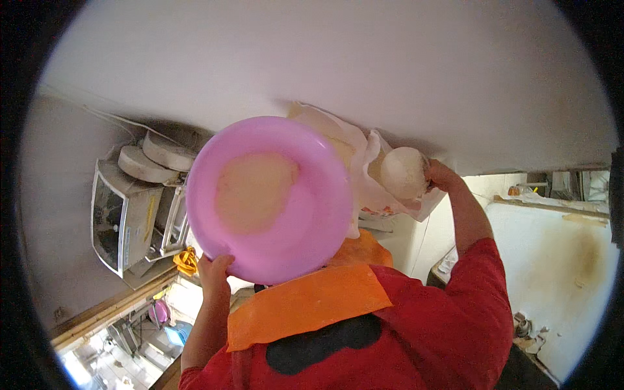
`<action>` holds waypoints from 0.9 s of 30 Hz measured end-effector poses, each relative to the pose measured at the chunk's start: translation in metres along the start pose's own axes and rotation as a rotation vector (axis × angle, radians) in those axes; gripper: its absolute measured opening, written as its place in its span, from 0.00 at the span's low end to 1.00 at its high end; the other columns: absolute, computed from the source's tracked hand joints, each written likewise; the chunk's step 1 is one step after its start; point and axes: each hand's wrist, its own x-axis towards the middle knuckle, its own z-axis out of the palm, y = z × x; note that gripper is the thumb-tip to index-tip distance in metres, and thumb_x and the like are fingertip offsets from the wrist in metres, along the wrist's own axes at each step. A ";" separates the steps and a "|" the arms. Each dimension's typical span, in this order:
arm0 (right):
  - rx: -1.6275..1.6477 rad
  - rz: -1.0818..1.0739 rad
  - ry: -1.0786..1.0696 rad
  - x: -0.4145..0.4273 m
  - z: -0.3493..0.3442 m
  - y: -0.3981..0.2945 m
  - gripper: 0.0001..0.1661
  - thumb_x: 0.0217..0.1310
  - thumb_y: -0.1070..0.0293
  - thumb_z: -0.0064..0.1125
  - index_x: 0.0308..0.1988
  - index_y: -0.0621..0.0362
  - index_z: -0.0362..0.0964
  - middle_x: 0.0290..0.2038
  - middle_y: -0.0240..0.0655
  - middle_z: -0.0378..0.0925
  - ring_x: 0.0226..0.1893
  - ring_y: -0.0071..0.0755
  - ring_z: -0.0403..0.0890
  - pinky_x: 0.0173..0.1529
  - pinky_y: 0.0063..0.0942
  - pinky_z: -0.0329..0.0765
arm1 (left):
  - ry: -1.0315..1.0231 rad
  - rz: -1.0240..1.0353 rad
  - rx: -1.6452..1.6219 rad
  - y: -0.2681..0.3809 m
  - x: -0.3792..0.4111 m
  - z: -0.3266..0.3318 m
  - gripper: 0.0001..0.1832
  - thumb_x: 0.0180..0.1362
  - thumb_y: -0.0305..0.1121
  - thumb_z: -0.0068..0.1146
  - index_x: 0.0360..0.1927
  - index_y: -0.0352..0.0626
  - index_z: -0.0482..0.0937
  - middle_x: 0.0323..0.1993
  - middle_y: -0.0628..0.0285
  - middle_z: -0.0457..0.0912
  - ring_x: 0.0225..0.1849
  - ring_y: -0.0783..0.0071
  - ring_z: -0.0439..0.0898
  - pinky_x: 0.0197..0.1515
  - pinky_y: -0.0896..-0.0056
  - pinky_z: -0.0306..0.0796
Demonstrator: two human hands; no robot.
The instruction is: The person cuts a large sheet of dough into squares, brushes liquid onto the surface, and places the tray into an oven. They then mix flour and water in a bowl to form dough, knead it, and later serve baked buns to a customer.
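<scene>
My left hand (216, 268) grips the lower left rim of a round pink plastic basin (312, 219), with my thumb on the rim. A mound of pale powder or fine grain (256, 192) lies in the basin. On the right, my right hand (440, 175) is closed on a rounded scoop or bowl (405, 171) that looks whitish and dusty; whether it is full cannot be told. This scoop is at the mouth of an open plastic sack (424, 207). Another open sack (324, 124), with pale contents, stands partly hidden behind the basin.
Left of the basin stands a dusty glass-fronted appliance (109, 219) with round pale slabs (146, 163) on top. A yellow bundle (186, 261) lies beside it. A white wall (341, 53) rises beyond the sacks. At the right is a stained white panel (546, 243).
</scene>
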 end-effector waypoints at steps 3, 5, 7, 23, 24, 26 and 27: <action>-0.070 0.004 -0.035 -0.024 0.002 -0.057 0.33 0.44 0.73 0.62 0.54 0.64 0.66 0.39 0.42 0.78 0.28 0.38 0.81 0.23 0.34 0.80 | -0.041 0.017 -0.019 0.000 0.005 0.006 0.22 0.40 0.24 0.54 0.43 0.27 0.73 0.34 0.57 0.78 0.31 0.68 0.79 0.30 0.73 0.73; -0.095 -0.058 0.042 -0.026 0.006 -0.072 0.32 0.45 0.74 0.60 0.54 0.61 0.66 0.39 0.42 0.78 0.28 0.38 0.81 0.22 0.33 0.80 | -0.081 0.033 -0.022 0.002 0.010 0.008 0.21 0.41 0.24 0.54 0.42 0.27 0.74 0.33 0.57 0.78 0.29 0.69 0.78 0.29 0.73 0.71; -0.177 -0.095 -0.001 -0.041 0.028 -0.109 0.34 0.47 0.73 0.59 0.57 0.59 0.64 0.43 0.46 0.77 0.32 0.44 0.82 0.26 0.36 0.82 | -0.099 0.029 -0.031 0.002 0.010 0.015 0.20 0.41 0.25 0.54 0.41 0.26 0.73 0.32 0.57 0.78 0.28 0.71 0.77 0.27 0.74 0.70; -1.271 -1.153 0.217 -0.036 0.257 -0.094 0.32 0.56 0.68 0.50 0.62 0.53 0.58 0.52 0.49 0.68 0.40 0.50 0.78 0.38 0.40 0.79 | -0.101 0.050 0.003 -0.001 -0.003 0.017 0.22 0.39 0.26 0.58 0.41 0.25 0.74 0.33 0.54 0.80 0.32 0.67 0.79 0.37 0.69 0.72; -1.247 -1.158 0.196 -0.036 0.258 -0.093 0.32 0.56 0.68 0.50 0.62 0.52 0.58 0.53 0.48 0.69 0.41 0.50 0.78 0.40 0.41 0.78 | -0.096 0.050 -0.010 0.000 -0.003 0.017 0.22 0.39 0.26 0.58 0.41 0.25 0.74 0.32 0.54 0.80 0.32 0.67 0.79 0.36 0.69 0.72; -1.046 -1.198 0.210 -0.033 0.257 -0.092 0.33 0.57 0.69 0.50 0.62 0.51 0.57 0.53 0.48 0.69 0.42 0.49 0.78 0.41 0.41 0.78 | -0.093 0.053 -0.016 0.003 -0.003 0.014 0.22 0.39 0.26 0.58 0.41 0.25 0.74 0.32 0.54 0.80 0.32 0.67 0.78 0.36 0.69 0.72; -0.868 -1.229 0.236 -0.032 0.256 -0.097 0.33 0.56 0.70 0.51 0.63 0.51 0.57 0.54 0.48 0.69 0.42 0.49 0.79 0.40 0.39 0.79 | -0.089 0.054 -0.014 0.006 -0.005 0.011 0.22 0.39 0.27 0.58 0.41 0.25 0.74 0.32 0.54 0.80 0.32 0.67 0.79 0.36 0.69 0.72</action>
